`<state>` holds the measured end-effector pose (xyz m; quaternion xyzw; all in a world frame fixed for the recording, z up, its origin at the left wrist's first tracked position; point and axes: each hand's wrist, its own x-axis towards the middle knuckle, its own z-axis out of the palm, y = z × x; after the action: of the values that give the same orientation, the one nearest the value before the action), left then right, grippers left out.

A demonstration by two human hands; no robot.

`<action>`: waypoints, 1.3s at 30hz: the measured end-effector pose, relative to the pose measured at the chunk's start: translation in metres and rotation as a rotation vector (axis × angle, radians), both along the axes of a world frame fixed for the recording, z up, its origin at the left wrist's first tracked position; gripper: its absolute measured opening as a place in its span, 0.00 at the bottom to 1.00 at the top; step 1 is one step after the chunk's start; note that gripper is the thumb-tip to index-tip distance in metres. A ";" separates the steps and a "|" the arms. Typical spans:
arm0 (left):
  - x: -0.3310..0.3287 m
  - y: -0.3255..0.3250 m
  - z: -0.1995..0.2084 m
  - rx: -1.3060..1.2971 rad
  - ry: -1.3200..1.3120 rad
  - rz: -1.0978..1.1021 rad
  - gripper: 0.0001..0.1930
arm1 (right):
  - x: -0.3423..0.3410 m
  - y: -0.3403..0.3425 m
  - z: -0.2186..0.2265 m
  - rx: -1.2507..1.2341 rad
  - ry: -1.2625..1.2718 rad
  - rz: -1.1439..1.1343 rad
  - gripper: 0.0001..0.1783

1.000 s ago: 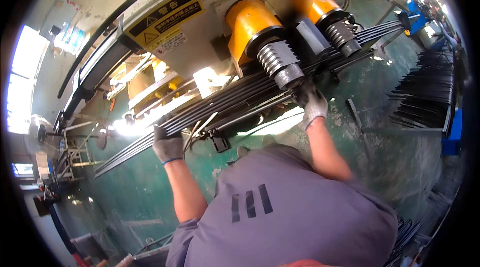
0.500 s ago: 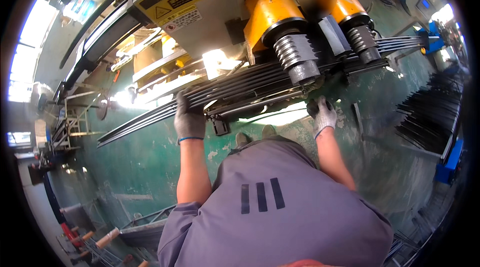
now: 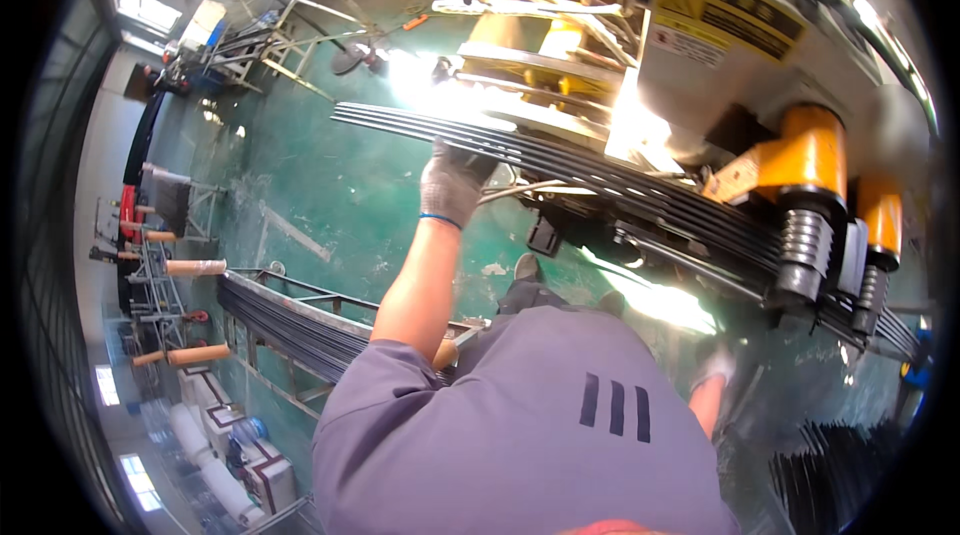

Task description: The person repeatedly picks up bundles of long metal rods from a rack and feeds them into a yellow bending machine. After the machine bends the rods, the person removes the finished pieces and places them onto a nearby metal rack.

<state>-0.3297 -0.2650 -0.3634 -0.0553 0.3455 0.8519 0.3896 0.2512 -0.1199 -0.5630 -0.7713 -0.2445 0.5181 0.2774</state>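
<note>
My left hand [image 3: 455, 185], in a grey knitted glove with a blue cuff, is closed on the near side of a bundle of long dark metal bars [image 3: 590, 175]. The fingertips are partly hidden at the bars. That bundle runs from upper left down to the right, under two orange machine heads [image 3: 815, 150] with ribbed metal rollers [image 3: 803, 245]. Low at the right, beside my body, hangs my right hand [image 3: 714, 365] in a pale glove. It is apart from the bars and smeared by motion, so its fingers cannot be made out.
A black pedal-like block [image 3: 543, 237] sits below the bars near my feet. Behind my left arm, a metal rack [image 3: 290, 285] carries more dark bars. Another pile of dark bars [image 3: 830, 475] lies at lower right. A machine housing with warning labels [image 3: 740, 15] stands ahead.
My view and body have turned left, so the machine heads appear farther right. My left hand stays at the bars, nearer their far left end. My right hand has dropped back toward my side.
</note>
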 end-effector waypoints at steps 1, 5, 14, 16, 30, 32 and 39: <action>-0.025 -0.013 -0.002 -0.035 0.065 0.059 0.27 | 0.004 -0.007 -0.009 -0.012 -0.002 -0.015 0.20; -0.144 -0.087 -0.029 -0.080 -0.009 0.286 0.31 | 0.002 -0.032 -0.033 -0.041 -0.016 -0.045 0.15; -0.271 -0.130 -0.014 -0.250 0.233 0.068 0.36 | -0.098 -0.126 -0.021 -0.054 -0.086 0.039 0.09; -0.269 -0.126 -0.020 -0.228 0.295 -0.086 0.30 | -0.118 -0.140 -0.011 -0.084 -0.080 0.121 0.10; -0.276 -0.129 -0.003 -0.271 0.430 -0.141 0.28 | -0.129 -0.100 -0.017 0.146 -0.396 0.456 0.18; -0.265 -0.125 -0.004 -0.285 0.447 -0.203 0.28 | -0.124 -0.106 -0.006 0.053 -0.366 0.486 0.19; -0.259 -0.128 0.003 -0.300 0.294 -0.229 0.25 | -0.141 -0.143 -0.003 -0.075 -0.288 0.506 0.13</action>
<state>-0.5890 -0.3927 -0.3608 0.0518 0.5252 0.7402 0.4167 0.1102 -0.2632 -0.5655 -0.7611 -0.4467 0.4645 0.0732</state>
